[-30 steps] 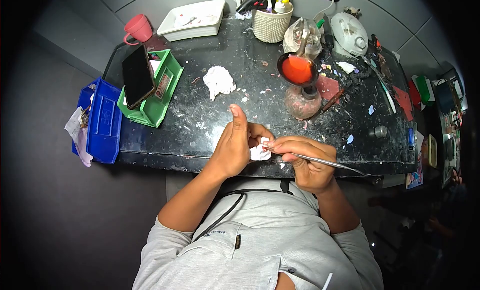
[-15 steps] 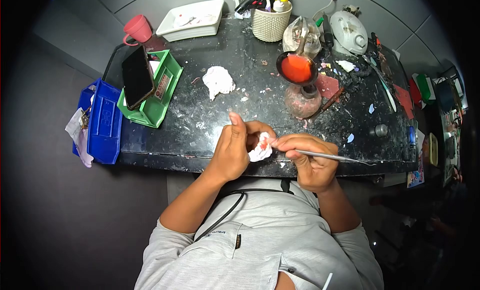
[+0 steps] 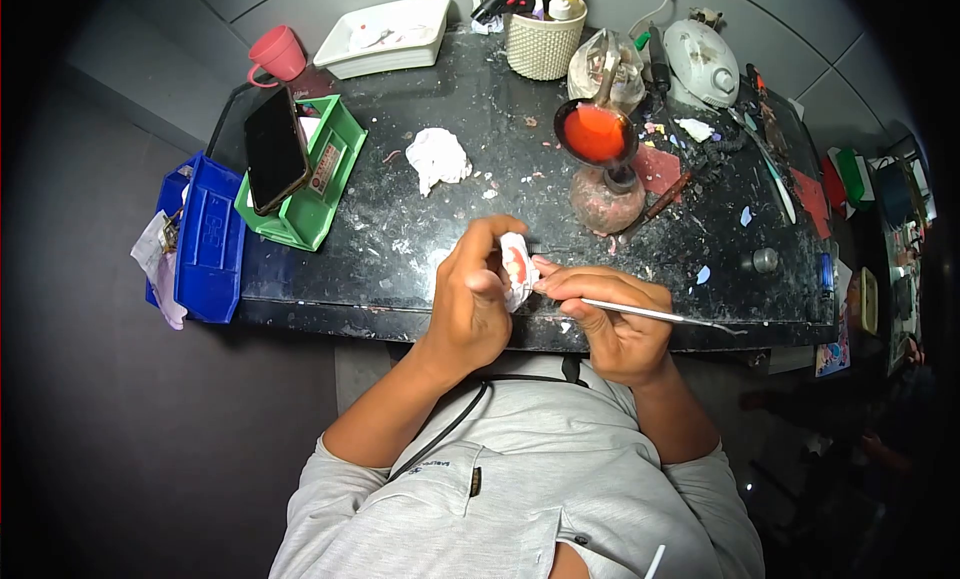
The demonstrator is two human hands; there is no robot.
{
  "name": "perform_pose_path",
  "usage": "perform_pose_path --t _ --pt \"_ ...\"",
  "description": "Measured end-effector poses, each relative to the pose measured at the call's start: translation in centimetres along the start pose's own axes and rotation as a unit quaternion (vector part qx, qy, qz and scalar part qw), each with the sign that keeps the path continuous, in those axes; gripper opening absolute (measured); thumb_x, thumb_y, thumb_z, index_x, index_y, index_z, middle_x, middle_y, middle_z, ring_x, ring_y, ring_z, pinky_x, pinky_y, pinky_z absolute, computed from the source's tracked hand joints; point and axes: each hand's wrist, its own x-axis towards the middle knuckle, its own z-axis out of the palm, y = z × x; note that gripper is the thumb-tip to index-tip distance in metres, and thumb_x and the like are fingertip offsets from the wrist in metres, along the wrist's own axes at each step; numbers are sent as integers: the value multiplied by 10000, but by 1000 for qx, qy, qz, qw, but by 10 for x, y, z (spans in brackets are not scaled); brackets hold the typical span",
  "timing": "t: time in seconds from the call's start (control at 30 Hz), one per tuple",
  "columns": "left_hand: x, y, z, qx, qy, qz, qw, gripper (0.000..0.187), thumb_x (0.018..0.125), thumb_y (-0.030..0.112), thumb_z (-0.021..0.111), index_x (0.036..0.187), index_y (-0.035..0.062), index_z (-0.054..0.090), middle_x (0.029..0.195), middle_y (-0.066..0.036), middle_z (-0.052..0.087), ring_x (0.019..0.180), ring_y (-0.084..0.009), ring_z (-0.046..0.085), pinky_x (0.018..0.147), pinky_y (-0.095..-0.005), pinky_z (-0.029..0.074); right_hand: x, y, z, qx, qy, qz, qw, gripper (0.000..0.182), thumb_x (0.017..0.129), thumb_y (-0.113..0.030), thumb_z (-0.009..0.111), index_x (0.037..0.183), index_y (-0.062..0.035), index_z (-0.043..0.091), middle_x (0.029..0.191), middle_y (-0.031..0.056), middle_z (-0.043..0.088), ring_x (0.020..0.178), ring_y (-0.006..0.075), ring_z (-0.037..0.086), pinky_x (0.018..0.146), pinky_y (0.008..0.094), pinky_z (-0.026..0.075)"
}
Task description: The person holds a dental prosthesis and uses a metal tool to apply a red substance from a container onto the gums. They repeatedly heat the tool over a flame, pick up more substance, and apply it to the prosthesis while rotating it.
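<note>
Near the front edge of the table, my left hand [image 3: 468,304] is closed round a white dental plaster model [image 3: 513,297] carrying red wax and pale teeth. My right hand [image 3: 625,331] grips a slim metal wax carver [image 3: 645,311] like a pen. Its hooked end points out to the right, while the other end lies at the fingertips beside the model. Whether that tip touches the model is hidden by my fingers. Beyond the hands, a ladle of bright red wax [image 3: 594,134] sits above a round glass burner [image 3: 606,201].
Crumpled white tissue [image 3: 438,159] lies left of centre. A phone [image 3: 277,151] leans on a green bin [image 3: 325,194], with a blue bin [image 3: 210,244] at the table's left edge. Behind stand a pink mug [image 3: 277,54], a white tray [image 3: 420,51] and a woven basket [image 3: 545,49].
My left hand has turned the model more upright, so its red wax and teeth now show. My right fingers, with the carver, have shifted slightly along the model's right side.
</note>
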Motion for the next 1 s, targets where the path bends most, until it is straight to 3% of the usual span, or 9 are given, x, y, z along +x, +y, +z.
perform_pose_path --t 0.13,0.27,0.47,0.6,0.8,0.87,0.9,0.93,1.0 --pt "0 -4 -5 -80 -24 -44 995 1028 869 848 171 1266 -29 531 870 -14 573 793 -80 603 673 -215 484 -2 4 -1 39 13 10 999 152 969 -87 694 1019 55 717 994 195 758 935 286 761 841 349 602" --pt "-1 8 -7 -192 -22 -119 974 919 997 719 162 1262 -44 601 700 18 587 585 -34 504 519 -201 357 1 -1 -2 27 23 4 999 176 971 -109 695 1036 54 715 1004 204 756 964 300 760 855 358 606" --pt "-1 8 -6 -205 -33 -112 972 892 1015 695 175 1254 -27 641 721 3 643 587 -38 547 513 -196 411 13 -7 2 -181 -102 -123 970 234 934 -142 707 1127 -11 732 1091 187 755 1070 305 739 1012 504 549" --pt "-3 5 -9 -185 -36 -137 973 953 992 728 153 1232 -50 649 785 -38 667 627 -64 599 498 -198 431 -2 1 -2 -77 -54 -82 992 382 873 -174 767 1226 -38 714 1156 120 756 1129 267 718 1061 558 502" --pt "-2 3 -7 -167 -20 -108 980 946 1003 718 164 1253 -57 645 801 -50 671 619 -65 566 495 -207 416 2 -6 -2 -162 -86 -156 971 229 973 -181 673 1095 6 724 990 128 774 1003 278 753 1062 563 494" --pt "0 7 -10 -155 -31 -133 978 1027 973 768 136 1237 -82 648 872 -108 716 638 -87 585 482 -214 432 -5 -4 -10 -19 -32 -70 997 223 980 -222 686 985 0 711 875 113 759 909 278 763 992 524 554" --pt "1 8 -10 -188 -24 -160 969 1034 977 770 133 1252 -88 640 878 -119 716 627 -95 577 479 -216 427 -12 -3 -19 -44 -3 -49 998 212 985 -192 676 900 2 681 748 106 710 735 258 736 779 429 611" --pt "1 8 -12 -220 -16 -188 957 1041 982 773 130 1266 -94 633 883 -130 715 616 -103 568 476 -219 423 -14 -14 -29 -76 36 -13 996 208 990 -142 639 836 -4 658 691 94 664 587 229 646 563 356 524" --pt "4 3 -16 -325 -9 -216 921 1025 1005 761 152 1325 -108 591 986 -171 715 620 -112 560 476 -223 417 -12 -33 -53 -132 58 51 988 321 976 -131 653 691 5 591 571 85 536 500 184 530 477 338 381"
